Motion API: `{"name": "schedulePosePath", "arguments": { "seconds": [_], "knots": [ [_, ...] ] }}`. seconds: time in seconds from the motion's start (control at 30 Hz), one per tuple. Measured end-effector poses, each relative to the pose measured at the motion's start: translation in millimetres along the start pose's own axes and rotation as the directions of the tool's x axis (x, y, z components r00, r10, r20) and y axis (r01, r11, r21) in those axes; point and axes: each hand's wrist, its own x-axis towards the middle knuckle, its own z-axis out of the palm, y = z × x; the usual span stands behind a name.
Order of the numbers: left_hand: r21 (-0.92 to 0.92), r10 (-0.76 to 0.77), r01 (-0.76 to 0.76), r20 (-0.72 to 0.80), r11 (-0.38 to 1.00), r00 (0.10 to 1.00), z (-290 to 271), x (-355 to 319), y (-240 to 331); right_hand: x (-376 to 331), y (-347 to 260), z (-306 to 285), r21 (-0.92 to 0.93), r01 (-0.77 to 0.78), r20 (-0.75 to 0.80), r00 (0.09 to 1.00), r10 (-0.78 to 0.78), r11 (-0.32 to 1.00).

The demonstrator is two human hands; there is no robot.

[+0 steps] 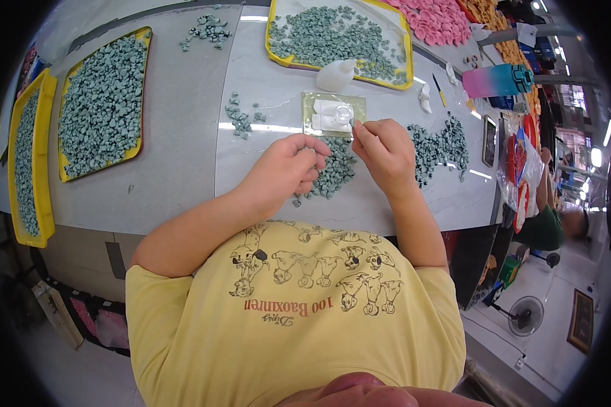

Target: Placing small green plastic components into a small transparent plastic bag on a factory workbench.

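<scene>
My right hand [387, 152] pinches a small grey-green piece [352, 123] at its fingertips, beside a pale green square mat [309, 125]. White pads and a small clear round dish [343, 113] lie on that mat. Left of it, my left hand [285, 166] is held with its fingers curled in; whatever they may hold is hidden. Between and below both hands spreads a loose pile of grey-green pieces [334, 173]. A second, darker-looking pile [424, 152] lies just right of my right hand.
A white squeeze bottle [336, 76] stands beyond the mat, by a yellow tray [273, 51] of green pieces. Two more filled yellow trays [142, 102] are at left. A knife [439, 90], a pink-and-teal bottle [499, 81] and a phone [489, 140] lie right. Another person [543, 227] is at far right.
</scene>
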Motion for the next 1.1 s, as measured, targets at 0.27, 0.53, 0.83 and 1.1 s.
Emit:
{"name": "schedulePosePath", "arguments": {
  "seconds": [0.27,0.53,0.83,1.1],
  "knots": [
    [0.002,0.007,-0.007,0.002,1.0,1.0,1.3,-0.9,4.9,-0.2,-14.7,-4.7,0.533,-0.482,0.012,0.826,0.563,0.696],
    [-0.04,0.05,-0.05,0.003,0.998,0.999,0.4,4.0,2.5,-2.4,-16.3,-12.5,0.832,-0.527,0.468,0.501,0.728,-0.172],
    [-0.034,0.069,-0.068,0.023,0.997,0.997,3.4,5.9,1.0,-1.7,-17.0,-14.4,0.808,-0.468,0.568,0.459,0.683,-0.357],
    [-0.142,0.066,-0.054,0.078,0.988,0.995,1.5,7.7,1.1,4.7,-26.7,-9.9,0.375,-0.492,0.058,0.858,0.51,0.785]
  ]
}}
